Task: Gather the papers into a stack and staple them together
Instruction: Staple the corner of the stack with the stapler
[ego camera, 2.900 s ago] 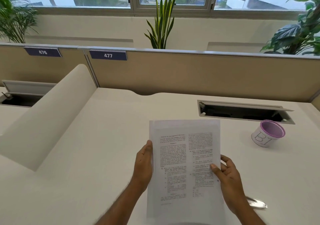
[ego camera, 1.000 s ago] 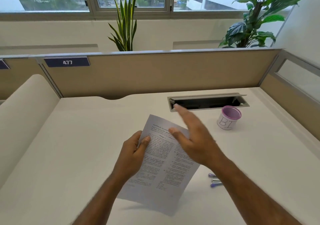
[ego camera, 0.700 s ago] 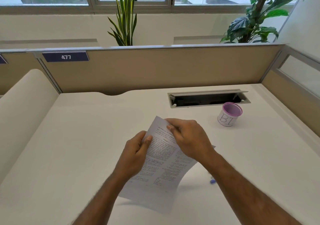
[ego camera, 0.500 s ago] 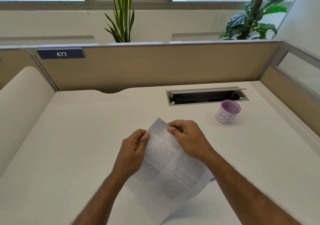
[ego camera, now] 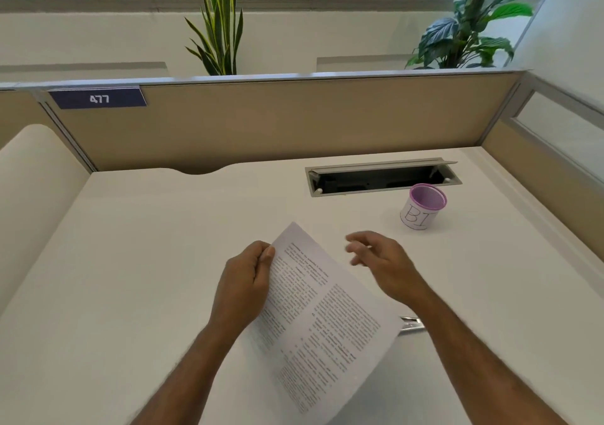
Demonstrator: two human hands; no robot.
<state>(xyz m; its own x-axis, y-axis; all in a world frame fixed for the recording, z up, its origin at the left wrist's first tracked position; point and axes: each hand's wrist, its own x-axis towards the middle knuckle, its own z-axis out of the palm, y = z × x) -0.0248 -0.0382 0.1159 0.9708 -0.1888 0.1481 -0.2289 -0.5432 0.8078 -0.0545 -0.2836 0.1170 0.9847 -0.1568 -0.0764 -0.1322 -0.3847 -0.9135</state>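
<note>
- Head view: the left hand (ego camera: 243,289) pinches the papers (ego camera: 322,323) at their left edge near the top corner, thumb on the printed face and fingers curled behind.
- The papers hang tilted above the desk (ego camera: 147,261), top corner pointing away from the person, lower end running out of the picture at the bottom.
- The right hand (ego camera: 384,266) hovers just right of the papers' top edge, not touching them, fingers loosely spread and blurred.
- How many sheets the papers hold cannot be told; the print is too small to read.
- A shiny metal thing, likely the stapler (ego camera: 411,324), peeks out from behind the papers' right edge, under the right forearm; most of it is hidden.
- Beyond the right hand stands a purple-rimmed cup (ego camera: 421,207) with letters drawn on it, well apart from the papers.
- Just behind the cup lies an open cable slot (ego camera: 380,177) in the desk.
- A partition (ego camera: 294,117) with a "477" label (ego camera: 98,98) closes the desk's far side, plants (ego camera: 219,22) behind it.
</note>
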